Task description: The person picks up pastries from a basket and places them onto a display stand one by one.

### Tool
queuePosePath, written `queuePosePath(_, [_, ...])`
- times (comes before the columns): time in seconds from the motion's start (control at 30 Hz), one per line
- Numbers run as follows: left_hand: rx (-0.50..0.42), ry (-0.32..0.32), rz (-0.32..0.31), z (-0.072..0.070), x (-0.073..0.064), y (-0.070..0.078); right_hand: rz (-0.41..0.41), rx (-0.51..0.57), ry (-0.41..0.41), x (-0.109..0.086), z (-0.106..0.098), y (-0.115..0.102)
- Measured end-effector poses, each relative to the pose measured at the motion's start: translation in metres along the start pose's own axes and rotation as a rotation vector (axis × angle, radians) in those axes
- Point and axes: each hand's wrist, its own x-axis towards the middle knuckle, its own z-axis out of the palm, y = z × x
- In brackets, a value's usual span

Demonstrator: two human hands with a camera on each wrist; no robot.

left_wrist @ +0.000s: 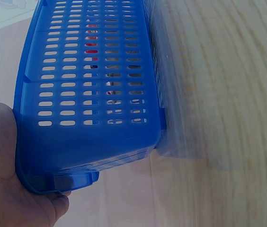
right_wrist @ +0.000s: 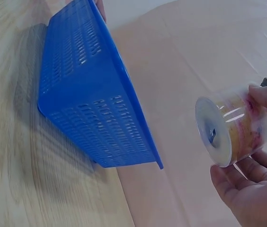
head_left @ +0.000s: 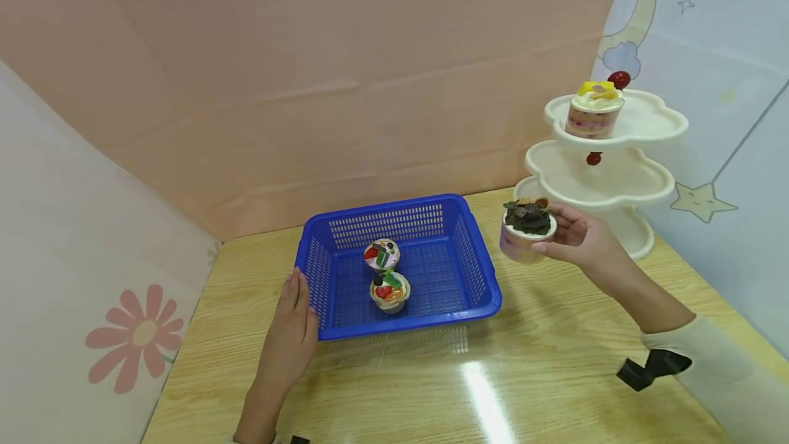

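In the head view my right hand [head_left: 576, 238] grips a clear cup of layered cake [head_left: 524, 242], thumb on one side and fingers on the other. Dark chocolate pieces and a green sprig top its white cream. The cup is in the air between the basket and the stand; its round base [right_wrist: 213, 132] faces the right wrist camera. My left hand [head_left: 290, 327] holds the front left corner of a blue plastic basket [head_left: 407, 329] by its rim. Inside lie two fruit-topped cupcakes, one with pinkish cream [head_left: 382, 255], the other with pale cream [head_left: 390, 293].
A cream three-tier stand [head_left: 653, 129] is at the back right. On its top tier stands a cup cake with yellow fruit [head_left: 594, 112], beside a red knob [head_left: 619, 79]. Pink and pale printed cloths [head_left: 246, 88] hang around the wooden table [head_left: 394, 389].
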Motion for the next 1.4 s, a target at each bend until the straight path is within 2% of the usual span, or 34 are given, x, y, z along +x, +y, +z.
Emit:
queuePosePath(0.17, [0.002,0.008,0.003,0.002,-0.001,-0.002,0.006,0.004,0.036,-0.004,-0.010,-0.006])
queuePosePath(0.37, [0.008,0.014,-0.005,0.003,-0.004,-0.003,-0.025,0.007,0.051,-0.006,-0.023,-0.016])
queuePosePath(0.53, [0.007,0.014,-0.009,0.002,-0.005,-0.002,-0.060,0.074,0.092,-0.008,-0.033,-0.023])
queuePosePath(0.7, [0.003,0.009,-0.013,0.001,-0.006,-0.002,-0.049,0.105,0.157,-0.008,-0.045,-0.030])
queuePosePath(0.83, [0.002,0.012,-0.012,0.000,-0.007,-0.003,-0.070,0.149,0.181,-0.007,-0.054,-0.035])
queuePosePath(1.13, [-0.004,0.011,-0.010,0.001,-0.007,-0.003,-0.056,0.165,0.245,-0.002,-0.076,-0.051])
queuePosePath(1.4, [0.010,0.028,0.009,0.000,-0.003,-0.001,-0.120,0.220,0.291,0.003,-0.099,-0.057])
